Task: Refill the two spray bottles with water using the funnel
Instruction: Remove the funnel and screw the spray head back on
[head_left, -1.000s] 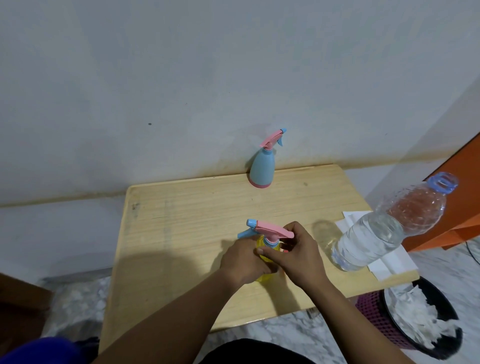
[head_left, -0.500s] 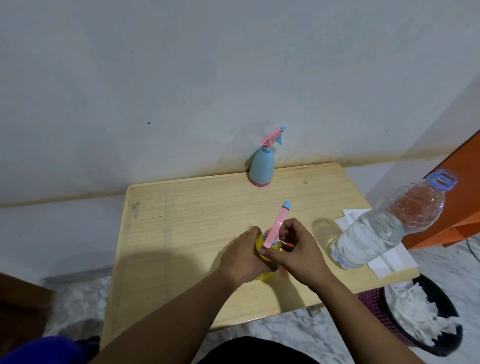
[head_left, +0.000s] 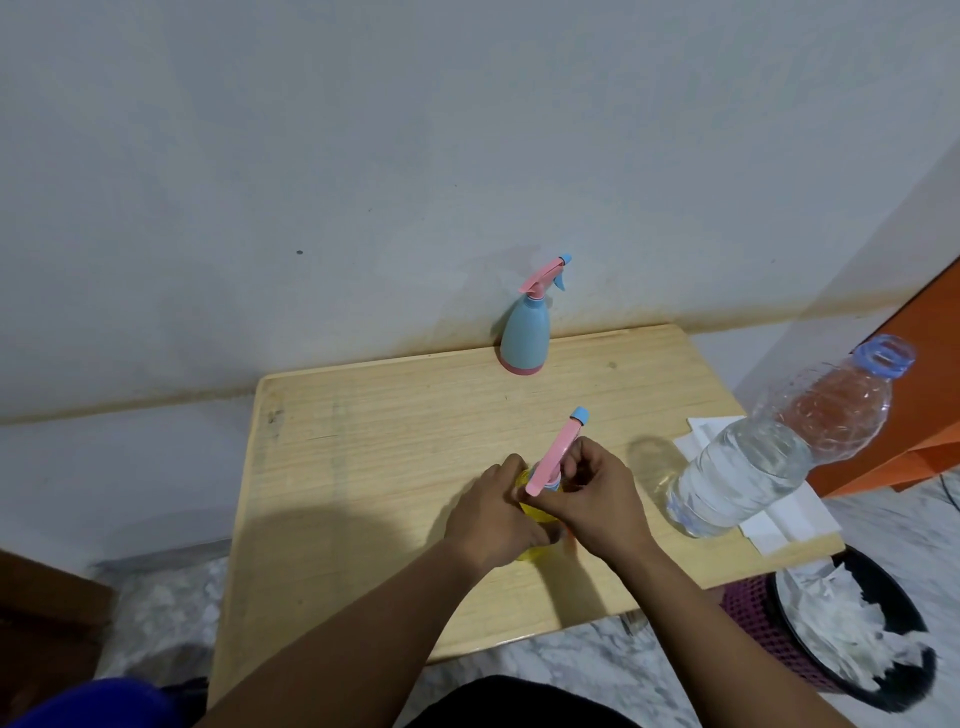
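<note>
A yellow spray bottle (head_left: 532, 512) stands near the front middle of the wooden table (head_left: 363, 441). My left hand (head_left: 493, 514) wraps around its body. My right hand (head_left: 597, 499) grips the collar of its pink spray head (head_left: 556, 457), whose blue nozzle points up and away from me. A second spray bottle (head_left: 525, 332), blue with a pink head, stands upright at the table's far edge by the wall. A large clear water bottle (head_left: 769, 452) with a blue cap stands at the right edge. No funnel is in view.
White folded paper (head_left: 779, 519) lies under the water bottle at the table's right edge. A dark bin (head_left: 852, 629) with white crumpled paper stands on the floor at lower right. An orange piece of furniture (head_left: 924, 374) is at the right.
The pink spray head has turned from pointing left to pointing away from me as my right hand twisted it. My left hand has kept its hold on the yellow bottle.
</note>
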